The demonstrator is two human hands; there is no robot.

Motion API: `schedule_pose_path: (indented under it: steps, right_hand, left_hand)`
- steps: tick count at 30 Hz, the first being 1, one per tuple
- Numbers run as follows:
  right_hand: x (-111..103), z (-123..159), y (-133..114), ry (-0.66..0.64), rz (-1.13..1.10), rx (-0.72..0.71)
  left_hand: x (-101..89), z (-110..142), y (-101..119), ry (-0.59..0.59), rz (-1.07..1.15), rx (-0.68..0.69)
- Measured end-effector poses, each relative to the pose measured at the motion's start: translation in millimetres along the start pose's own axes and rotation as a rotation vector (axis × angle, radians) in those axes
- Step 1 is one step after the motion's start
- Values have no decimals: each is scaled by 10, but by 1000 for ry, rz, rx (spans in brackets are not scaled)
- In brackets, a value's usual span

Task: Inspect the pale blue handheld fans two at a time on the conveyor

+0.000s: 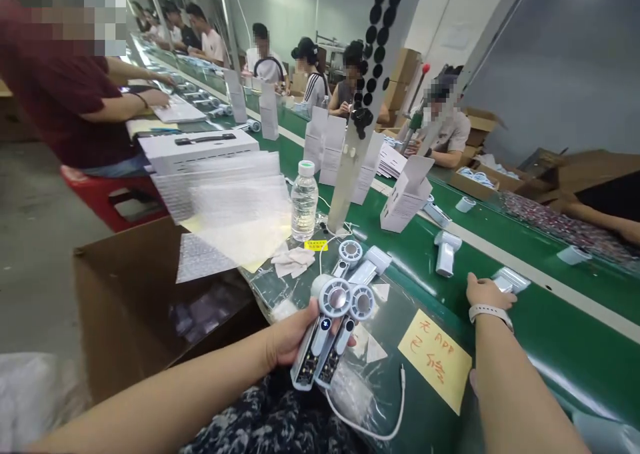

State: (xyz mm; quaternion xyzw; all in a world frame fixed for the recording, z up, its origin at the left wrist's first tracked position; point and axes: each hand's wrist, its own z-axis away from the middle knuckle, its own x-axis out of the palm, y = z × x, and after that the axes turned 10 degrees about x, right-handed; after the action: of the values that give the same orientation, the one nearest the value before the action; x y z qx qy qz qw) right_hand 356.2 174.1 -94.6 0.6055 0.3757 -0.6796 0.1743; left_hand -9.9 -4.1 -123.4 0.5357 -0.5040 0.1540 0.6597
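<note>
My left hand (295, 334) is closed round two white handheld fan units (336, 327) held side by side, round heads up and open circuit ends toward me. My right hand (487, 293), with a white watch band on the wrist, reaches out onto the green conveyor belt (500, 347) and rests on a small white wrapped part (509, 280); its fingers are mostly hidden. Another fan unit (347, 255) and a white device (373, 264) lie on the belt just beyond my left hand. A white cable (380, 427) trails below the held units.
A water bottle (304, 201), plastic bags (235, 201), a yellow note (434, 359), white cartons (407, 194) and a white device (445, 251) sit on the line. An open cardboard box (150, 307) stands at left. Several other people work along both sides.
</note>
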Motion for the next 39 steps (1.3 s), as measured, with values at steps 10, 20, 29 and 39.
schedule_pose_path:
  steps: [10, 20, 29, 39]
  right_hand:
    - [-29, 199, -403, -164, 66, 42]
    - [-349, 1560, 512, -247, -46, -390]
    - [-589, 2186, 50, 9, -177, -808]
    - [166, 2742, -1670, -80, -111, -1239]
  left_hand:
    - [-36, -83, 30, -13, 50, -91]
    - [11, -83, 57, -57, 100, -45]
    - [170, 270, 193, -83, -42, -67]
    - [23, 1276, 536, 226, -158, 156]
